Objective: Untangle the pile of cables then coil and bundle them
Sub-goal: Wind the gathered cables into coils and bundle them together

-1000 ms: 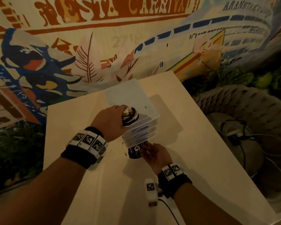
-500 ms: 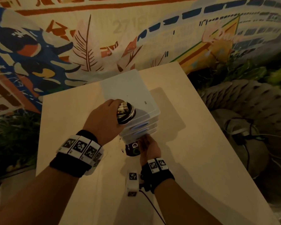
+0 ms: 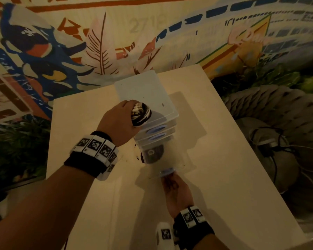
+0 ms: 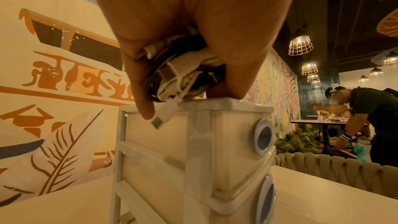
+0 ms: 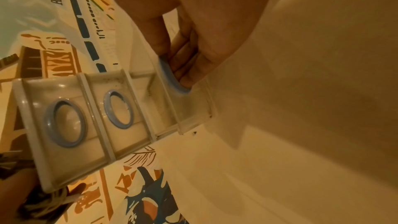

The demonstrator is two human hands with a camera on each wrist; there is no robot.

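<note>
My left hand (image 3: 121, 121) grips a coiled bundle of black and white cables (image 3: 140, 113) and rests it on the top front corner of a small clear drawer unit (image 3: 145, 87). In the left wrist view the cable bundle (image 4: 178, 72) sits in my curled fingers, with a white plug end (image 4: 163, 117) hanging over the unit's edge. My right hand (image 3: 175, 188) hooks its fingers into the blue ring handle (image 5: 170, 76) of the bottom drawer (image 3: 163, 159), which is pulled out toward me. A dark round item (image 3: 153, 153) lies inside the drawer.
The drawer unit stands on a pale tabletop (image 3: 215, 168) against a painted mural wall (image 3: 116, 42). Two upper drawers with blue ring handles (image 5: 64, 123) stay closed. A woven chair (image 3: 278, 114) with a cushion and loose cables stands at the right. A person (image 4: 370, 120) bends over a far table.
My right hand has drawn back toward me, pulling the bottom drawer out of the unit. The left hand keeps the cable bundle on top of the unit.
</note>
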